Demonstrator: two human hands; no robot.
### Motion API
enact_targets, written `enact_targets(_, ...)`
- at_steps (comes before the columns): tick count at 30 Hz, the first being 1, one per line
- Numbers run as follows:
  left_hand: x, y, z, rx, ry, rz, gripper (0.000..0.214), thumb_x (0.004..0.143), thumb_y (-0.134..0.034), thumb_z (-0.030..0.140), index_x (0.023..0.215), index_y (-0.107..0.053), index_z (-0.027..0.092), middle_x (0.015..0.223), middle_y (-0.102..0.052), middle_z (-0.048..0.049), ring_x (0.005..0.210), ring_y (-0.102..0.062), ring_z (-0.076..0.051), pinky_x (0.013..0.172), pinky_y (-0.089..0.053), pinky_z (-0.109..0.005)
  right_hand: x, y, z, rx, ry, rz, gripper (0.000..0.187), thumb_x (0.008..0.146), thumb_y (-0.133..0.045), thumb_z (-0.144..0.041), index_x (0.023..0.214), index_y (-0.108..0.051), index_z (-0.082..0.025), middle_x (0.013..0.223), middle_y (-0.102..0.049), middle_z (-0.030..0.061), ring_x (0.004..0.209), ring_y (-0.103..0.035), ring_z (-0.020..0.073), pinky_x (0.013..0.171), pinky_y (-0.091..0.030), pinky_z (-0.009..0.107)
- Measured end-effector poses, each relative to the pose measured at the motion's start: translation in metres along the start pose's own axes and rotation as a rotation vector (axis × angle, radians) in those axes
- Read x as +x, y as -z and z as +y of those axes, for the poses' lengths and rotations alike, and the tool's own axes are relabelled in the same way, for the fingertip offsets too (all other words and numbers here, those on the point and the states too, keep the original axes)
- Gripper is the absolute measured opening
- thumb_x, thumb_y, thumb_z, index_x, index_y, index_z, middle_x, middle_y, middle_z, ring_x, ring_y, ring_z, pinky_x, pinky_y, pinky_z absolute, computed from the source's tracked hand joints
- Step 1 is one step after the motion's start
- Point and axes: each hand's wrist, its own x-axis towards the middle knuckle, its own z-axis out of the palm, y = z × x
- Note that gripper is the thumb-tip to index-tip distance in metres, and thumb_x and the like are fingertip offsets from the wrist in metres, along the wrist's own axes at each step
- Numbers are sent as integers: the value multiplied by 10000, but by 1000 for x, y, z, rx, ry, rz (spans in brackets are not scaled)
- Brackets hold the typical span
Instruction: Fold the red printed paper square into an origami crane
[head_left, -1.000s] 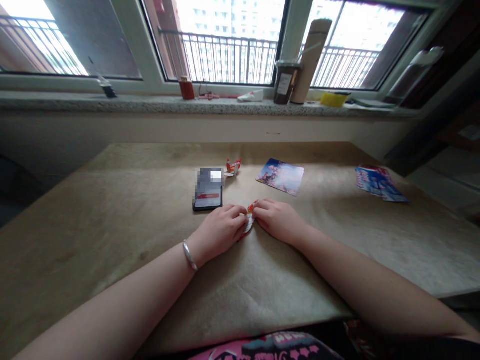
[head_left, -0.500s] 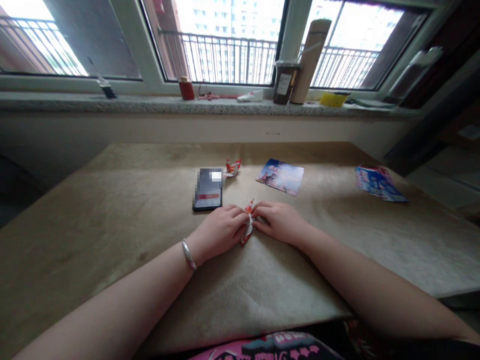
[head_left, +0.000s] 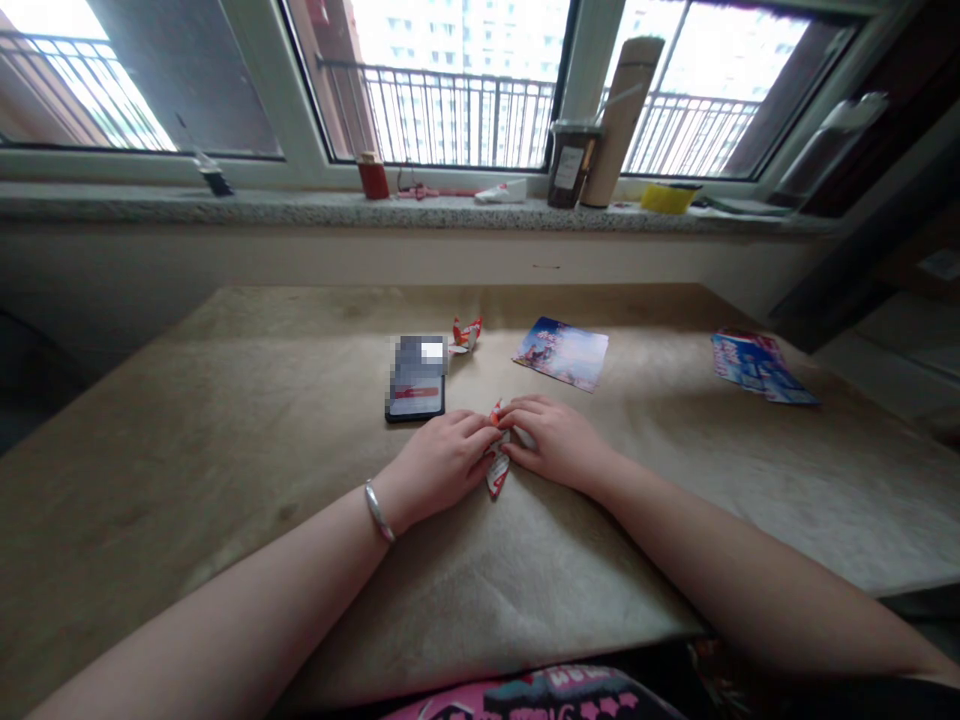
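Note:
A small folded piece of red and white paper (head_left: 496, 472) lies on the tan table (head_left: 225, 440) between my two hands. My left hand (head_left: 439, 462), with a silver bracelet on the wrist, pinches the paper's left side with closed fingers. From the other side my right hand (head_left: 551, 440) presses and pinches the same paper. Most of the paper is hidden under my fingers.
A black phone (head_left: 417, 378) lies just beyond my left hand. Behind it sits another folded red and white paper (head_left: 466, 334). A picture card (head_left: 562, 352) lies to the right, printed sheets (head_left: 757, 367) at the far right. Jars and a tube stand on the window sill (head_left: 300, 207).
The folded paper has been reworked between my fingers; its lower tip now points down toward me. My hands stay in nearly the same place.

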Motion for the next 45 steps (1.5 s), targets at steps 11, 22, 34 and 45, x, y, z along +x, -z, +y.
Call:
enact_targets(11,0,0,0,0,22,23,270,871,-484,240,1114,-574,167,1066,-627,-90,1036,-557,-207,924,-462,-371,0,0,4,7,13,-33,197,810,-575,-285,962,-666,-199,1072,-680,36,1035,-581,203,931,-456,348)
enact_targets(22,-1,2,3,28,54,16,236,874,-484,259,1055,-609,175,1070,-621,-84,1001,-558,-205,890,-475,-361,0,5,-1,-81,27,-74,210,829,-549,-287,980,-670,-207,1096,-670,40,1024,-586,201,906,-462,341)
enact_targets(34,-1,2,5,54,72,4,240,877,-479,270,1058,-610,180,1020,-620,-83,960,-559,-207,862,-478,-362,1,5,-3,-76,33,-52,155,816,-559,-268,909,-648,-182,1006,-675,78,980,-580,209,850,-463,341)
enact_targets(45,3,7,6,89,32,-33,207,893,-457,254,995,-615,166,961,-631,-72,910,-564,-200,834,-484,-356,0,12,-3,-159,158,-117,146,843,-514,-237,817,-650,-190,853,-669,50,842,-565,175,746,-429,280)
